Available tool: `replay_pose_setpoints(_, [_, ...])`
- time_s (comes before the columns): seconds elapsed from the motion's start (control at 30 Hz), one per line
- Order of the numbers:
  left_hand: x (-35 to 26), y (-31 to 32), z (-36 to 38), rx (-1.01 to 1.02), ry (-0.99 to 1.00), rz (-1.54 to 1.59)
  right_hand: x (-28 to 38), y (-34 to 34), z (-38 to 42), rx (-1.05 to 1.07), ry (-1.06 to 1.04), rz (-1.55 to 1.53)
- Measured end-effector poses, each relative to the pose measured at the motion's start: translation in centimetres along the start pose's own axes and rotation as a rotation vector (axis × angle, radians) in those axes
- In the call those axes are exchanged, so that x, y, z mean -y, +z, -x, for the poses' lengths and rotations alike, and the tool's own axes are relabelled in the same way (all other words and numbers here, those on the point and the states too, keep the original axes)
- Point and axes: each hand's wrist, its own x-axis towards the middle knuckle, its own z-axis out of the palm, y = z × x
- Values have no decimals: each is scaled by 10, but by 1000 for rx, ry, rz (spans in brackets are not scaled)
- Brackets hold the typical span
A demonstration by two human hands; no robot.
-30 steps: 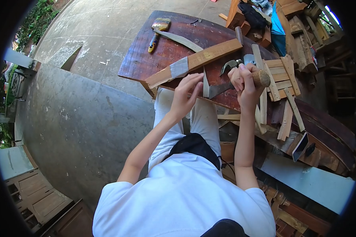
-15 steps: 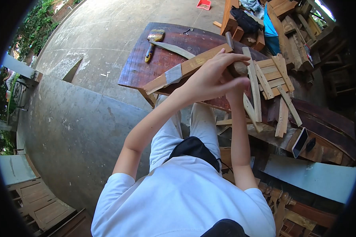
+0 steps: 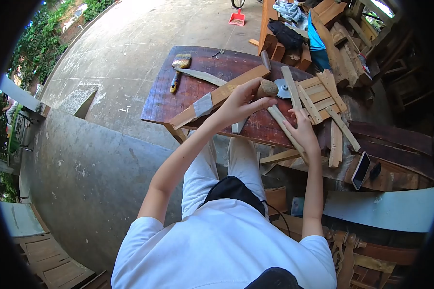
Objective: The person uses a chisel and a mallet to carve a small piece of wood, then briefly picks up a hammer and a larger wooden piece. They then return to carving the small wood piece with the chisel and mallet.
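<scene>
My left hand is closed around a brown object with a rounded, rough-looking end, held above the table; its full shape is hidden by the fingers. My right hand is over the wooden strips, fingers apart, fingertips close to a long pale wooden strip. Another strip slants beneath that hand. Just beyond the brown object lies a round grey disc. A plank with a grey patch crosses the table to the left.
On the dark red table lie a wide brush and a curved wooden piece. A slatted wooden panel is at the right, a phone nearer me. Stacked timber and a red dustpan are farther off.
My right hand has come away from the brown object and moved down and right to the wooden strips. My left hand keeps the object, now further left; the grey disc has come into view.
</scene>
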Motion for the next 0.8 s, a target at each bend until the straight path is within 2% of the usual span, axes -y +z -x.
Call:
replay_pose_setpoints(0.03, [4,1,0,17,-2,13,-8,11,1,-57,-80,25])
replay_pose_setpoints(0.07, [8,2,1,22,-3,18,-16,23,3,-59,-74,28])
replay_pose_setpoints(0.13, [9,2,2,52,-59,-71,-20,45,-2,-44,-141,491])
replay_pose_setpoints(0.17, [9,3,2,44,-58,-74,-23,54,-7,-96,-195,550])
replay_pose_setpoints(0.27, [4,7,4,19,46,-150,-40,79,-25,-70,-123,511])
replay_pose_setpoints(0.33, [3,6,3,44,66,-171,-46,83,-30,-77,-209,515])
replay_pose_setpoints(0.43, [-3,3,5,-4,98,-209,-33,79,-32,-104,-138,271])
replay_pose_setpoints(0.47, [-4,4,6,-23,106,-217,-26,75,-34,-97,-149,273])
replay_pose_setpoints(0.53, [-4,6,8,-69,115,-193,-6,61,-34,-231,-98,128])
replay_pose_setpoints(0.6, [-2,7,10,-67,142,-207,8,39,-36,-199,-90,96])
replay_pose_setpoints(0.67, [-5,10,11,-77,119,-189,27,17,-33,-68,36,-405])
replay_pose_setpoints(0.7, [-4,9,11,-67,142,-219,37,11,-29,-78,31,-616])
replay_pose_setpoints(0.73, [-4,8,11,-58,163,-250,47,3,-22,-75,32,-614])
replay_pose_setpoints(0.8, [-2,7,10,-63,178,-240,69,-17,-6,-66,63,-853])
